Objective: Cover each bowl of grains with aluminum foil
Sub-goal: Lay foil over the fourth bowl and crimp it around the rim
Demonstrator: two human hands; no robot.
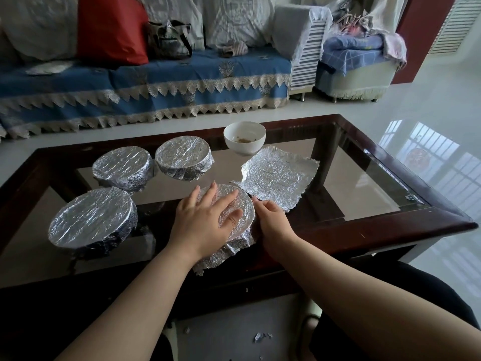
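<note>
A foil-draped bowl point(240, 204) sits near the front of the glass table. My left hand point(205, 217) lies flat on its top with fingers spread. My right hand point(270, 217) curls against the bowl's right side, pressing the foil to the wall. The foil's front edge point(221, 256) still flares out loose. Three other bowls stand wrapped in foil: one at front left point(93, 217), one behind it point(122, 165), one further right point(183, 157). A white uncovered bowl point(244, 138) with a little grain stands at the back. A loose foil sheet point(278, 178) lies flat beside it.
The glass top has a dark wooden frame point(390, 230). A sofa with a blue cover point(145, 87) runs behind the table. Foil scraps point(261, 337) lie on the floor near my legs. Shiny tiled floor point(429, 139) spreads to the right.
</note>
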